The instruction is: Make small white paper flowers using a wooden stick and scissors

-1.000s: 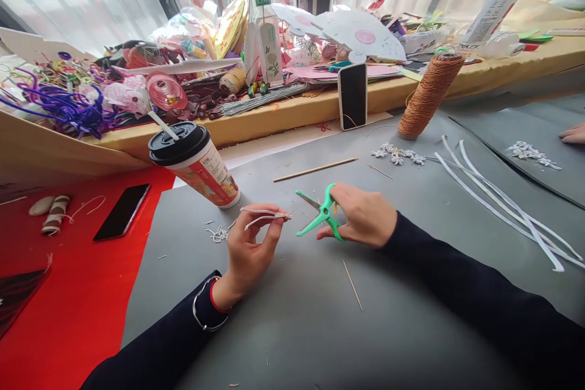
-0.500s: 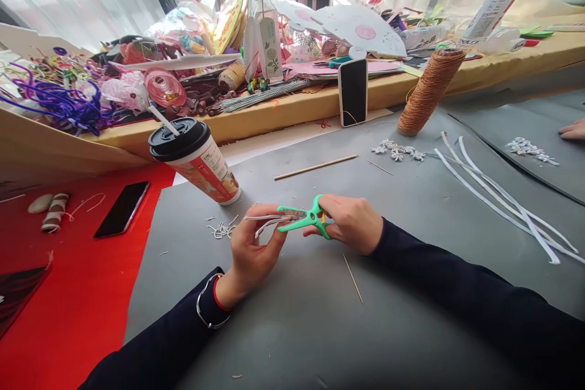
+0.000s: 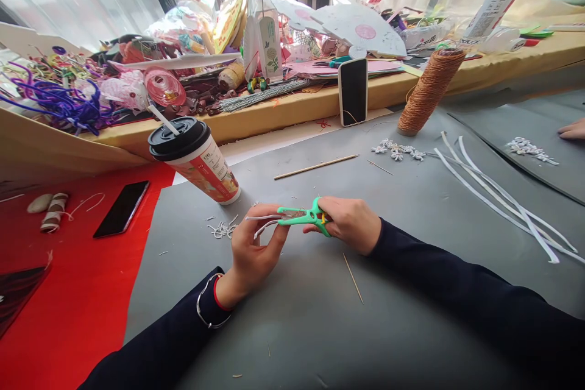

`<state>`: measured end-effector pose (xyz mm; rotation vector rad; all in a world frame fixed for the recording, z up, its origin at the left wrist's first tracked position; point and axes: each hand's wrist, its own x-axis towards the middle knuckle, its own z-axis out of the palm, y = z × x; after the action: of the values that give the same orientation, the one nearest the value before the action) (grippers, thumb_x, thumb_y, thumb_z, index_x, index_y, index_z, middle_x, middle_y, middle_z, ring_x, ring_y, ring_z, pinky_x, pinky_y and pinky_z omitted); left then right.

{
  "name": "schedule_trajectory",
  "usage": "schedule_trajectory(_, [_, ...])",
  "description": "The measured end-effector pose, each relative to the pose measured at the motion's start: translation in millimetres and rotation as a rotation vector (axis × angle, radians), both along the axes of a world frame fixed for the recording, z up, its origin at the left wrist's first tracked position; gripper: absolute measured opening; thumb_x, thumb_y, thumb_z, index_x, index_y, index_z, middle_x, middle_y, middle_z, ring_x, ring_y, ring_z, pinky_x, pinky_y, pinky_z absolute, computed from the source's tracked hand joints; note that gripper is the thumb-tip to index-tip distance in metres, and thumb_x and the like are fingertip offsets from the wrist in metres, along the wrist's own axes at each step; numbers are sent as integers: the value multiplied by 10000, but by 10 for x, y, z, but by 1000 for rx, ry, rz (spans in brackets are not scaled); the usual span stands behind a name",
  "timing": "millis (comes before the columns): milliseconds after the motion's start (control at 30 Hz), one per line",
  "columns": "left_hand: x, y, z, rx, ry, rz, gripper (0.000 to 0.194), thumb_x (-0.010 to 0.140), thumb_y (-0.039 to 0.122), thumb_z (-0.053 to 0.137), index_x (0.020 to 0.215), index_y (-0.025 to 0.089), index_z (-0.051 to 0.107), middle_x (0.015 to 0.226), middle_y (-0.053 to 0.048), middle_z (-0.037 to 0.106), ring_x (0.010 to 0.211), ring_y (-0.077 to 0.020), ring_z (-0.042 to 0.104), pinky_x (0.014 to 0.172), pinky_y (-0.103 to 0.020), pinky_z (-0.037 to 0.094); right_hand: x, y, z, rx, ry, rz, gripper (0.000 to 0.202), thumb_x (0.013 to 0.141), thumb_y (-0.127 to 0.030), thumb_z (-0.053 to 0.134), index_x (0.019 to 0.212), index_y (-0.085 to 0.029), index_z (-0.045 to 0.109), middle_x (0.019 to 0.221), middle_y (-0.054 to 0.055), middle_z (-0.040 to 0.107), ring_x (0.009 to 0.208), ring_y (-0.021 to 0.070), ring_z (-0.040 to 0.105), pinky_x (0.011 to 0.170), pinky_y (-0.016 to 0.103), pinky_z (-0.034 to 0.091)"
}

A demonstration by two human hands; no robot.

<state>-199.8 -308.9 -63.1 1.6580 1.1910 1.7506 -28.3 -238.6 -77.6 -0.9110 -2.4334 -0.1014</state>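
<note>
My left hand is closed in a pinch on thin white cord, above the grey worktop. My right hand grips green scissors, blades nearly together, tips beside that pinch. White clippings lie near the paper cup.

the scissors look smooth plastic, the cords matt, the table smooth and matt, the twine rough, the stick wooden.

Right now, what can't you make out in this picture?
Head view:
White strands: held part hidden by the left-hand grip.
Scissors: handles partly covered by the right-hand grip.
Another person's hand: cut off by the right edge.
Cup label: print too small.
</note>
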Motion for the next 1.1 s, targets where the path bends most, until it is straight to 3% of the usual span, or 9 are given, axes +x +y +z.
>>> schedule_trajectory(300, [-7,17,-13,-53,-78,-54,187,723,122,610,893,194,588,819,-26,602,775,-162,605,696,-309,505,9,16,-12,-53,1,19,466,817,-584,347,604,-182,450,522,-1,510,425,86,398,452,221,229])
schedule_trajectory(467, [-18,26,11,-57,-100,-84,121,724,124,609,829,180,589,803,-29,599,760,-171,613,693,-318,502,1,31,-4,-79,42,-42,448,790,-598,389,622,-187,452,543,-5,514,451,92,420,459,222,245])
schedule_trajectory(700, [-6,33,52,-140,-146,-43,69,771,213,571,819,172,598,761,-17,608,682,-155,623,670,-319,513,45,56,66,186,6,-83,353,790,-493,462,851,-148,503,851,93,564,706,173,495,535,261,317])
schedule_trajectory(900, [1,52,45,-189,-209,-17,70,764,227,583,759,162,606,704,-6,620,641,-146,632,639,-309,530,65,76,138,232,-83,-174,163,830,-285,409,810,-159,510,834,97,540,675,183,428,555,292,278])
schedule_trajectory(1100, [-16,69,16,-57,-211,-78,39,723,167,624,755,157,603,760,-13,607,649,-144,637,630,-316,558,38,75,110,381,-41,-206,143,817,-254,420,764,-150,502,750,63,552,623,148,420,524,275,247])
